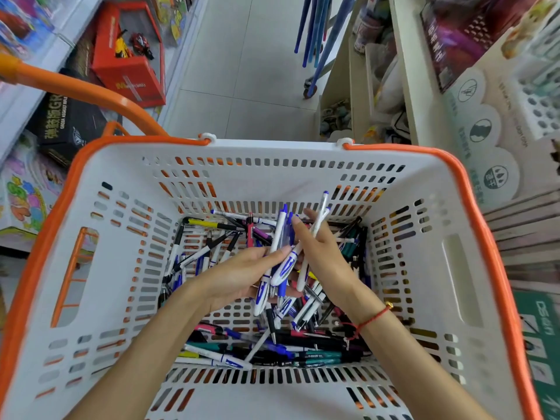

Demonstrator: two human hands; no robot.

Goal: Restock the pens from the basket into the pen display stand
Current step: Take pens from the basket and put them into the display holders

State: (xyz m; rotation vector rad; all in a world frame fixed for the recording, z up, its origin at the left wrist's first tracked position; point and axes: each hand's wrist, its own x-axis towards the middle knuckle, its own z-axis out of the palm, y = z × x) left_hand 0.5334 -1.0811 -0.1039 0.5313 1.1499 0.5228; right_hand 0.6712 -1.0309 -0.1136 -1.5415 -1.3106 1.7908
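A white basket point(272, 177) with an orange rim fills the lower view, its bottom strewn with several loose pens point(272, 350). Both my hands are inside it. My left hand point(233, 277) holds a bunch of white-and-blue pens point(280, 256), fingers curled round their barrels. My right hand point(321, 253) pinches one white pen with a blue cap point(319, 221), tip pointing up and away, right beside the bunch. The white pen display stand point(539, 107) with round holes shows at the upper right, partly cut off.
An orange basket handle point(91, 92) arcs at the upper left. Shelves with toy boxes, including a red box point(127, 53), line the left. A cream shelf unit point(409, 86) with goods stands on the right. Grey floor tiles point(242, 71) lie beyond the basket.
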